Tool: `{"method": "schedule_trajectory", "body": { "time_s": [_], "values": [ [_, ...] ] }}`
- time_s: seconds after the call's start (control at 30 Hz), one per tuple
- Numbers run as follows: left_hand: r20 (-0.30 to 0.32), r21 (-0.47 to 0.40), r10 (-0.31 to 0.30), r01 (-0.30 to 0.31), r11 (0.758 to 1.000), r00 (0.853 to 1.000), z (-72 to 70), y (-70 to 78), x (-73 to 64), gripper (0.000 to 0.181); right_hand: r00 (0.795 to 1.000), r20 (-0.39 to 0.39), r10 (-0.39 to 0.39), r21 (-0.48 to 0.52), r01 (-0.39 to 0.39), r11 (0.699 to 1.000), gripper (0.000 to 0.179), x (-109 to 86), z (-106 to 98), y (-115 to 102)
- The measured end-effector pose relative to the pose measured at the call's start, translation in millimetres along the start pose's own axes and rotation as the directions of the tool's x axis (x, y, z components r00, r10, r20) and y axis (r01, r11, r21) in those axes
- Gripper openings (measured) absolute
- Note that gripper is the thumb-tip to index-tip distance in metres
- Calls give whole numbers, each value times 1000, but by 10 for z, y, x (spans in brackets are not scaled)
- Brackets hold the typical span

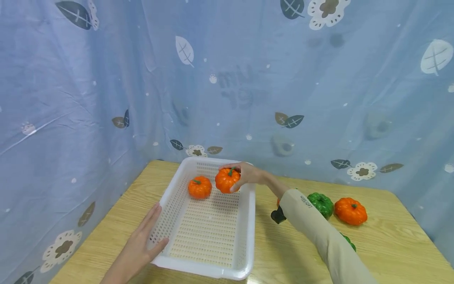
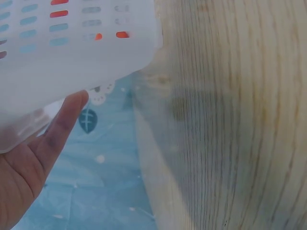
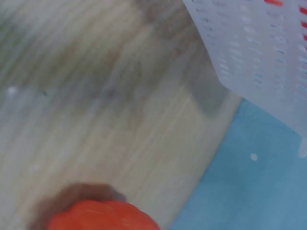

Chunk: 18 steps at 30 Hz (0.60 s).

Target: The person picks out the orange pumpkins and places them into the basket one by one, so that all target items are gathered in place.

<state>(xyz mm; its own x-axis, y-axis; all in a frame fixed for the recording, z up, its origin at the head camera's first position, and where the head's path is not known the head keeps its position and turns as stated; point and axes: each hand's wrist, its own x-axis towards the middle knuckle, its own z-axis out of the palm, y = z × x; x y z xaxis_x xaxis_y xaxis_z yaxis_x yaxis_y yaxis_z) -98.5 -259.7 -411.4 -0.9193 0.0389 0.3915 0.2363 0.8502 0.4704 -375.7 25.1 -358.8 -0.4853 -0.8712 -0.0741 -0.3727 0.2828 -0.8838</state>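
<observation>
In the head view a white plastic basket [image 1: 209,270] with slotted walls stands on the wooden table. One small orange pumpkin [image 1: 200,187] with a green stem sits inside it, towards the back left. My right hand [image 1: 244,173] grips a second orange pumpkin [image 1: 227,180] over the basket's back right part, thumb in front and fingers behind. That pumpkin's top shows at the bottom of the right wrist view. My left hand [image 1: 142,240] lies along the basket's left side, fingers extended and thumb at the rim; the left wrist view shows it beside the basket's wall [image 2: 86,62].
Right of the basket, a green pumpkin [image 1: 320,205] and an orange pumpkin [image 1: 350,211] lie on the table [image 1: 397,244]. Another green one [image 1: 349,241] is mostly covered by my right sleeve [image 1: 319,232]. A blue patterned curtain [image 1: 248,98] hangs behind and to the left.
</observation>
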Motion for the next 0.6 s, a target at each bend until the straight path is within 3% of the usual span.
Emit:
{"method": "schedule_trajectory", "body": {
  "time_s": [0.13,0.33,0.43,0.6],
  "values": [
    [-14,8,-1,1,1000,1000,23,1,-16,83,988,140,60,-21,-58,998,81,76,-65,-7],
    [-51,20,68,-67,998,996,62,-4,-21,83,943,309,126,12,-136,991,81,153,-149,45],
    [-49,26,79,-78,997,996,65,-11,-12,83,929,335,160,-13,-166,986,83,188,-168,51],
    [-50,35,60,-58,998,997,40,-27,-15,83,923,343,174,-44,-169,985,84,257,-167,42]
  ]
}}
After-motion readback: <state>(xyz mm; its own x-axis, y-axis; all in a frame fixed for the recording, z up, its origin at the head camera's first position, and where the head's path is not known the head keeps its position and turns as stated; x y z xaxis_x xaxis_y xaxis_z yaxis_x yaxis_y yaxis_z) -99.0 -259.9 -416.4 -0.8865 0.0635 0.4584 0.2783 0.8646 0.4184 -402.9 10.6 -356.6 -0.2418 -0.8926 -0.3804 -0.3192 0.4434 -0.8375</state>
